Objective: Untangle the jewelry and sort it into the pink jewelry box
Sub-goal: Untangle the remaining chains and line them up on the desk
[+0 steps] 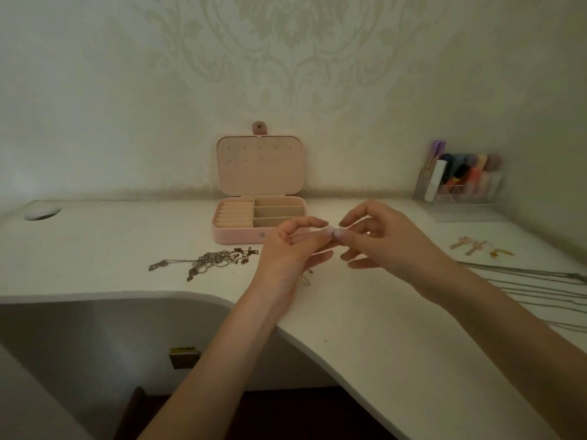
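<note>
A person sits at a white desk (pixel 365 328) against a patterned wall, both bare hands raised just above the desktop. The left hand (pixel 292 249) and right hand (pixel 381 239) meet fingertip to fingertip, thumbs and forefingers pinched together as if on something tiny; what they hold is too small to make out. A thin wire loop (pixel 306 279) shows just below the left hand. Behind the hands stands the pink jewelry box (pixel 241 235), its lid open and upright against the wall, ring rolls on its left side and three compartments on its right. To the left of the hands a tangled pile of silver chains (pixel 206 262) lies on the desk. On the right lie several straightened chains (pixel 540 281), with a few small gold earrings (pixel 476 247) beyond them. A clear organizer (pixel 463 182) of coloured items stands in the far right corner
</note>
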Demonstrator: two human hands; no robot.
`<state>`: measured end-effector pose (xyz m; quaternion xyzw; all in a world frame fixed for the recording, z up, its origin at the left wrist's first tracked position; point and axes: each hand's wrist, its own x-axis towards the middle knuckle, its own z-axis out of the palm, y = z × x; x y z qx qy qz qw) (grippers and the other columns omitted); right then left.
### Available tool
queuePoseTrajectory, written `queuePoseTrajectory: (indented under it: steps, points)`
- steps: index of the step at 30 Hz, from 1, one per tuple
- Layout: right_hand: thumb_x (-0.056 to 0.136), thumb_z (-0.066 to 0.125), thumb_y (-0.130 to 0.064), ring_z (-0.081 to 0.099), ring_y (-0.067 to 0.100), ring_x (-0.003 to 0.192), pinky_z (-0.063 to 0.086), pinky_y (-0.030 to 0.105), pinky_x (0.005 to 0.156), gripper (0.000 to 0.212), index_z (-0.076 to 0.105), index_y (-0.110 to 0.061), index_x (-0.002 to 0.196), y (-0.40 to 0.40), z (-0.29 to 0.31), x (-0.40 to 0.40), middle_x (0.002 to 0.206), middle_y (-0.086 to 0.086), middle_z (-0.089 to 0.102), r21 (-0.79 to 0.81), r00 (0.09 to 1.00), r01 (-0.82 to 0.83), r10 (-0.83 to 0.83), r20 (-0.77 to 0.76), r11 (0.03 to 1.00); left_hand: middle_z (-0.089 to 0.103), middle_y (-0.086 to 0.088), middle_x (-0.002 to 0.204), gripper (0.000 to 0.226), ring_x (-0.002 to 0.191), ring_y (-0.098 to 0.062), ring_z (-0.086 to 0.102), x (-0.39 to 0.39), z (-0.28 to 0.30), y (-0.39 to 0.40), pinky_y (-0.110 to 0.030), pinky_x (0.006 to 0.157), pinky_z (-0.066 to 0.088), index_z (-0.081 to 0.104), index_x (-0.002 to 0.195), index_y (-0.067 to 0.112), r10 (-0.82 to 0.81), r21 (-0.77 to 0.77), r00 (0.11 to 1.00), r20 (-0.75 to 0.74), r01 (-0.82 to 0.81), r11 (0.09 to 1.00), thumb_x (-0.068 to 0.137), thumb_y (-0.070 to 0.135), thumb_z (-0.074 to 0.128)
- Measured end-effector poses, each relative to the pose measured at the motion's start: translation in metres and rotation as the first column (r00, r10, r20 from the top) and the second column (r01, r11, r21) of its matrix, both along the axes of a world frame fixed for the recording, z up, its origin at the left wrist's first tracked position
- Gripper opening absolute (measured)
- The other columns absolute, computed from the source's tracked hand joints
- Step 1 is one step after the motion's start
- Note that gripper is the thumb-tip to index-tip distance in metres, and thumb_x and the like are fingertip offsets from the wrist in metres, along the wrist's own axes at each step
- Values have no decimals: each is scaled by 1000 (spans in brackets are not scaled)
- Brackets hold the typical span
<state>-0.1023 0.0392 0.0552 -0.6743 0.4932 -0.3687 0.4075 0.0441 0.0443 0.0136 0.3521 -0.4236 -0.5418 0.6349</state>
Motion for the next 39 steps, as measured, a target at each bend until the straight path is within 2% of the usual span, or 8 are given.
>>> queuePoseTrajectory:
  steps: [2,6,11,19,27,31,34,39]
  points:
    - [83,71,-15,71,19,72,60,32,66,22,58,-7,99,5,-12,3,89,12,70,-18,995,44,-42,91,999,71,1,67,17,65,-8,68,-1,-1,0,-18,58,52,59,85,13,22,-7,999,33,-22,1000,79,2,69]
    - [80,73,-6,70,16,64,59,26,61,11,66,-2,88,6,-19,6,75,15,71,-122,982,157,-142,124,980,71,1,66,20,68,-9,69,-3,-3,0,-18,57,51,56,88,15,38,-19,995,95,-36,999,80,1,69]
    - [82,72,-10,68,10,60,59,29,64,0,72,-10,82,10,-25,4,69,1,70,-314,976,208,-218,3,926,72,-1,66,26,71,-10,70,-5,-4,1,-19,55,51,53,88,15,86,-85,977,193,-71,994,78,0,72]
    - [87,66,-9,68,10,61,58,24,58,5,70,-12,87,7,-18,-8,75,4,69,-289,976,216,-218,27,933,71,-7,74,19,73,-10,67,-9,-5,4,-19,56,51,68,95,14,129,-155,940,317,-83,984,81,0,68]
    - [88,63,-8,66,1,64,56,18,60,9,69,-15,85,9,-15,-11,74,-9,66,-386,980,124,-175,-100,914,62,17,61,14,53,0,52,-10,-6,4,-15,49,42,68,76,22,165,-223,864,476,-62,973,84,11,68]
    - [86,66,-4,70,14,68,58,23,61,4,68,-7,86,9,-12,-11,75,7,71,-240,990,141,-133,49,960,68,5,78,11,73,-6,64,-12,-7,1,-19,64,49,60,82,14,72,-173,896,438,6,985,91,7,58]
    - [85,65,-2,69,16,65,56,22,58,9,66,2,93,11,-9,-12,79,17,71,-55,969,112,-98,225,992,68,4,70,9,64,-8,65,-12,-7,1,-22,68,48,57,87,7,-5,-161,918,397,75,984,93,3,53]
    - [86,65,-2,64,10,59,54,18,59,14,66,1,99,9,-8,-16,79,12,70,64,938,103,-118,325,993,67,4,67,8,58,-5,59,-10,-6,2,-15,63,49,62,90,9,10,-167,915,403,63,984,91,3,57]
